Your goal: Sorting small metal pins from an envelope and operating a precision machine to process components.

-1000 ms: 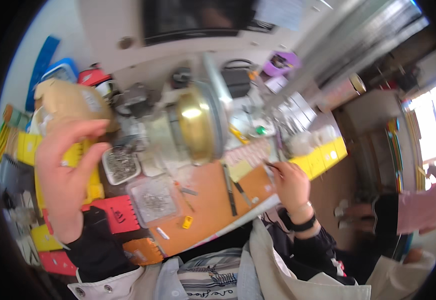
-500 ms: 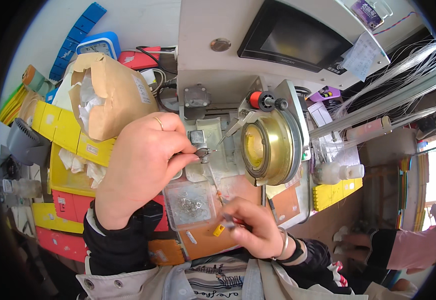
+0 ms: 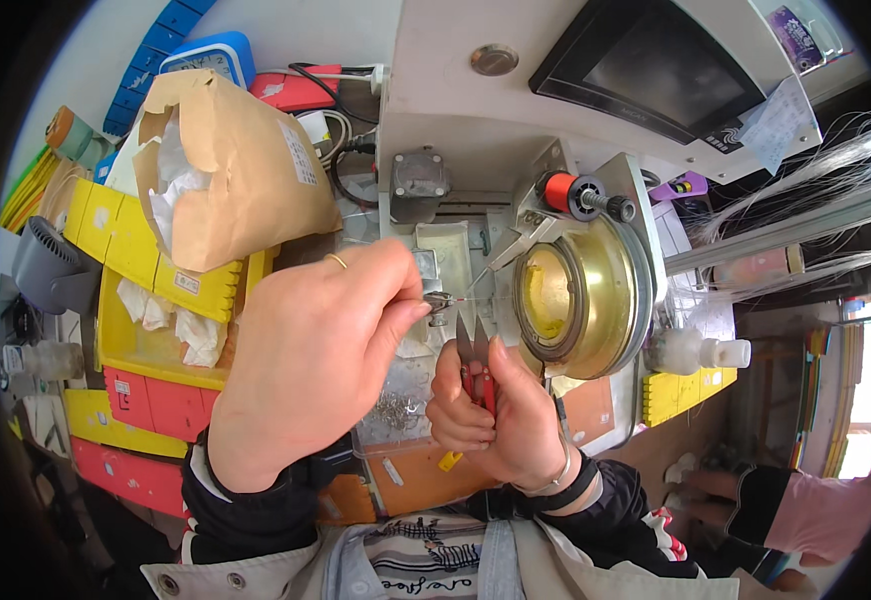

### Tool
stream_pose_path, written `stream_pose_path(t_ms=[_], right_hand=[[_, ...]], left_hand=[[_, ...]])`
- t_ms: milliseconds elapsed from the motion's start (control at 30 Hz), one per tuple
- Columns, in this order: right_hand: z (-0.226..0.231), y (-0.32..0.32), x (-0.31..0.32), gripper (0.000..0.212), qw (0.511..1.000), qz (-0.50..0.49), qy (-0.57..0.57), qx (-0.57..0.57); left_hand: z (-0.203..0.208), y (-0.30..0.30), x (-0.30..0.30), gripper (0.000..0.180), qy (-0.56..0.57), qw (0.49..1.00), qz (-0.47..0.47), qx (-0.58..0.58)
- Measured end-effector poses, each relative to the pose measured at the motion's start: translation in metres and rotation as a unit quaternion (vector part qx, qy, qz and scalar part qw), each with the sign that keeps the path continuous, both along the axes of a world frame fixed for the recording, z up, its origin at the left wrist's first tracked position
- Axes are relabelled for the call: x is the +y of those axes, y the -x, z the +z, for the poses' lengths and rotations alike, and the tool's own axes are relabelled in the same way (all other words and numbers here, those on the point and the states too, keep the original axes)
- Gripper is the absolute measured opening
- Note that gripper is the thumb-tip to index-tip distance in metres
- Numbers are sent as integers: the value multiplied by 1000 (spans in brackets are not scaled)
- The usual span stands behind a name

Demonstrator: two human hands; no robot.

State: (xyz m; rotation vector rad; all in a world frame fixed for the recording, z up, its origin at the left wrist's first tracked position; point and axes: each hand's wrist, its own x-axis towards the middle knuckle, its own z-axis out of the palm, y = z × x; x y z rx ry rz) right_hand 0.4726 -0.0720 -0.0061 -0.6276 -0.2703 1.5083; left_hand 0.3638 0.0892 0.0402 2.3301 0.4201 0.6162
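Note:
My left hand (image 3: 321, 350) is closed, its thumb and forefinger pinching a small dark metal piece (image 3: 440, 300) at the middle of the machine. From this piece a fine line with a red spot runs right, toward a gold drum (image 3: 601, 300). My right hand (image 3: 516, 420), just below and to the right, is wrapped round thread snips (image 3: 473, 358) with red handles. Their blades point up and stand apart, a little below the line. A red thread spool (image 3: 559, 190) sits on an arm above the drum. What the fingertips fully cover cannot be seen.
A clear tray (image 3: 360, 446) of small metal bits lies partly behind my hands. To the left are a brown paper bag (image 3: 256, 190) and yellow bins (image 3: 116, 345). A dark screen (image 3: 656, 75) stands above. White strands (image 3: 806, 210) and another person (image 3: 826, 500) are at right.
My right hand has come up toward the metal piece, and the snips now point upward with their blades in plain sight. My left hand keeps its pinch. The whole view has shifted somewhat.

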Motion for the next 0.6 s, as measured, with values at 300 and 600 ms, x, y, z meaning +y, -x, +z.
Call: stream_pose_path(t_ms=[300,600], right_hand=[[0,2,3,51,999,17,16,30],[-3,1,4,50,997,6,13,77]], left_hand=[[0,-3,-14,7,138,986,-32,-91],[6,-5,-18,8,255,963,-24,-84]])
